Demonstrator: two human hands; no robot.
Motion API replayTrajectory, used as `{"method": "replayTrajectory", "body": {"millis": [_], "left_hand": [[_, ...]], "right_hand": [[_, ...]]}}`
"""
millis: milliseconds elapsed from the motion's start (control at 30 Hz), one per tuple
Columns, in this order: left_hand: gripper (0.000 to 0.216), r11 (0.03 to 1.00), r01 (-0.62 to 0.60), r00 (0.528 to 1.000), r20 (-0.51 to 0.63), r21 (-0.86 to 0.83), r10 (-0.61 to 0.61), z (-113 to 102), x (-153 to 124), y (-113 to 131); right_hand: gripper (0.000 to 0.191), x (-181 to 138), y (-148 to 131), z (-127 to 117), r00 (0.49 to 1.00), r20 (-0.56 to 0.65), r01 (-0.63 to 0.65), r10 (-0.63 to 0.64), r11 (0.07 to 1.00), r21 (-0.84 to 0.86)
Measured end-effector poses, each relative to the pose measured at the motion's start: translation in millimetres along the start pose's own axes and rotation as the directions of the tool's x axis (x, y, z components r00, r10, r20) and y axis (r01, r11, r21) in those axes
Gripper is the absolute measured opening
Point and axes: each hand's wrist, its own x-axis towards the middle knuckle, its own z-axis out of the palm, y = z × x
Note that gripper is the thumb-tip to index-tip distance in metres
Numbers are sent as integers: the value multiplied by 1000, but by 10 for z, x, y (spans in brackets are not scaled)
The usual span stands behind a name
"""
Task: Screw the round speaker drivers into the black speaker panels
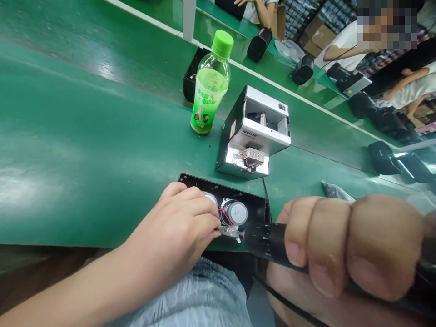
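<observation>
So, looking down at the open black speaker housing (254, 203) lying on the green bench (85, 150). Wrapping the right hand (350, 245) round the black electric screwdriver (269, 241), all fingers curled tight on its barrel, just right of the housing. Pointing the bit (230, 231) sideways at the housing's near edge (tip too small to make out properly). Resting the left hand (180, 222) over the housing's left part, fingertips pinched narrow on the bit, half covering one round driver (211, 198). Seeing the second driver (237, 212) and red wires (225, 214) inside the housing, a silver screw feeder (254, 131) just behind it, and a green-capped bottle (209, 86) further behind, to the housing's left.
</observation>
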Motion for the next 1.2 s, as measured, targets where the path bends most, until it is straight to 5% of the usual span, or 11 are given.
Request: {"method": "replayTrajectory", "body": {"millis": [133,333,733,867,1000,1100,1200], "left_hand": [[35,991,43,999,16,128,-46,-122,6,-83],[25,961,15,989,135,275,-54,-194,74,-313],[13,962,103,945,276,254,-174,-145,159,-322],[15,960,108,943,279,259,-181,-142,165,-316],[20,958,88,950,265,275,-163,-136,164,-333],[19,958,84,951,266,276,-160,-130,157,-344],[20,954,92,945,277,286,-174,-130,150,-332]], "right_hand": [[23,29,91,68,996,-77,55,-50,996,63],[29,16,224,2,997,-82,-4,14,992,125],[29,-6,373,55,996,-86,-23,33,994,106],[34,10,436,130,985,-156,88,-68,988,125],[30,4,462,206,991,-127,46,-31,992,115],[45,-19,447,242,991,-116,83,-66,986,147],[24,-22,402,183,996,20,88,-91,991,104]]}}
